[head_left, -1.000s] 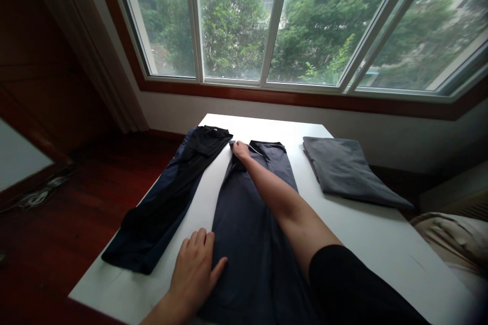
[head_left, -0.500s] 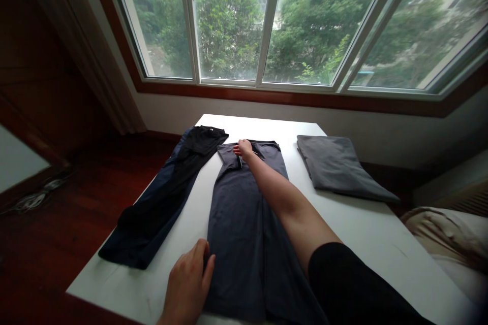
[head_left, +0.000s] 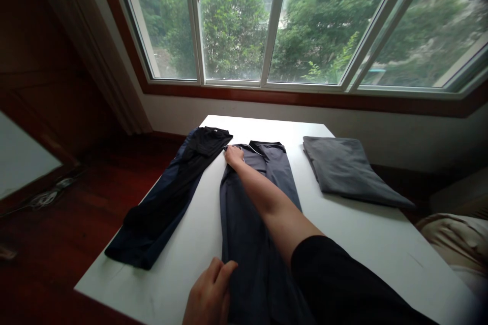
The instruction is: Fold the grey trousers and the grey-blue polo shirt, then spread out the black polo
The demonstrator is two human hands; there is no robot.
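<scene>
Dark grey trousers (head_left: 247,223) lie lengthwise on the white table, waistband at the far end. My right hand (head_left: 234,154) reaches across them with its fingers closed on the cloth at the left corner of the waist. Near the front, my left hand (head_left: 209,292) is closed at the left edge of the trouser leg, thumb against the curled fingers; the pinched cloth is mostly hidden. At the waist, the fabric is folded and shows a pale trim line. My right forearm covers part of the right leg.
Black and navy trousers (head_left: 168,198) lie along the left side of the white table (head_left: 190,244). A folded grey cloth (head_left: 343,167) rests at the right. Beyond the table are a wall and window (head_left: 236,25); beige fabric (head_left: 453,238) sits off the right edge.
My right hand has moved left to the waist corner. My left hand has closed more and shifted right, and the left edge of the grey trousers has drawn inward. The view has shifted slightly.
</scene>
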